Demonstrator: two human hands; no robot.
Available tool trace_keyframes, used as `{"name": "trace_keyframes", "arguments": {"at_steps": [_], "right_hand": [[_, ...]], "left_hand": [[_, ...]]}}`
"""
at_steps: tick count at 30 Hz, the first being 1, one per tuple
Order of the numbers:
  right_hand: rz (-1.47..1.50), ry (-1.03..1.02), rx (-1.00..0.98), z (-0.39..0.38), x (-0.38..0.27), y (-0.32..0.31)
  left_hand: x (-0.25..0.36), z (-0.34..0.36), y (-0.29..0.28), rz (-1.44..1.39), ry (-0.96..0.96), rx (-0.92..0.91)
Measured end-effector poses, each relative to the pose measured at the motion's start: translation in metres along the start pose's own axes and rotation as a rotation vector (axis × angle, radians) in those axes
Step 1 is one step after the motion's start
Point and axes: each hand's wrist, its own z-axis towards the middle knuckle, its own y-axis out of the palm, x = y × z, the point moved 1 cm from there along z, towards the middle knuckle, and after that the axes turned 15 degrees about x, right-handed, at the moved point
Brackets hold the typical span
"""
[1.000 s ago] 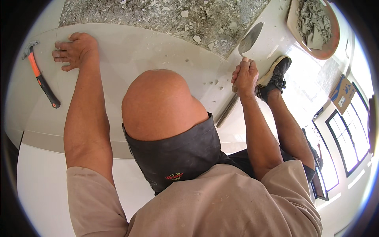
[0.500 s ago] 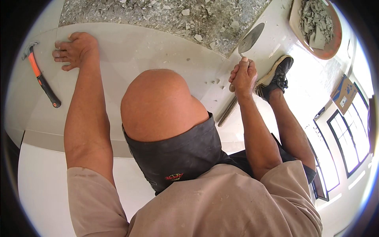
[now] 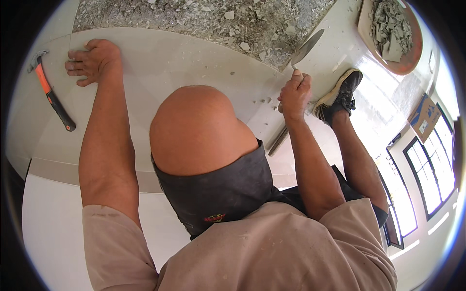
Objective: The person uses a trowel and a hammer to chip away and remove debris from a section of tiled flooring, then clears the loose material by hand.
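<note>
My left hand lies flat on the pale tiled floor, fingers spread, holding nothing. Left of it rests a hammer with an orange and black handle, apart from the hand. My right hand is closed around the handle of a trowel. The trowel's metal blade points away from me, at the right edge of a broken-out patch of floor. Rubble and tile chips cover that rough grey patch. Most of the trowel's handle is hidden in my fist.
At the far right a shallow reddish basin holds broken tile pieces. My shoe stands between it and my right hand. A long narrow bar lies beside my knee, with small crumbs near it. A cardboard box stands by the windows.
My right hand has shifted slightly left and turned, and the trowel blade now appears narrower, closer along the patch's edge. The left hand and hammer stay in place.
</note>
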Motion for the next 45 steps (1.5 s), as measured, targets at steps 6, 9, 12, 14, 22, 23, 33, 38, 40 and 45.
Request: {"name": "trace_keyframes", "arguments": {"at_steps": [6, 9, 12, 14, 22, 23, 33, 38, 40, 45], "right_hand": [[-0.078, -0.025, -0.06, 0.012, -0.007, -0.008], [0.245, 0.062, -0.133, 0.03, -0.021, -0.034], [0.12, 0.059, -0.179, 0.031, -0.027, -0.038], [0.082, 0.065, -0.203, 0.024, -0.018, -0.037], [0.034, 0.115, -0.24, 0.003, 0.007, -0.033], [0.028, 0.103, -0.242, 0.002, 0.008, -0.034], [-0.02, 0.06, -0.226, 0.005, 0.008, -0.036], [-0.304, -0.411, -0.03, 0.015, 0.046, -0.023], [-0.308, -0.441, -0.009, 0.015, 0.049, -0.018], [-0.037, 0.058, -0.175, -0.004, 0.002, -0.035]], "left_hand": [[-0.001, 0.004, -0.011, 0.023, 0.013, -0.002], [0.0, -0.003, -0.005, 0.026, 0.01, -0.036], [0.005, -0.002, -0.008, -0.028, 0.031, -0.04], [-0.002, 0.001, -0.006, -0.016, 0.018, -0.021], [-0.008, 0.003, 0.006, -0.024, 0.027, 0.002], [-0.012, 0.003, 0.011, 0.013, 0.04, 0.043], [-0.011, 0.001, 0.018, 0.042, 0.05, 0.093], [-0.009, 0.003, 0.014, 0.033, 0.056, 0.102], [-0.008, 0.003, 0.014, 0.03, 0.055, 0.109], [-0.01, -0.003, 0.011, -0.001, 0.043, 0.035]]}}
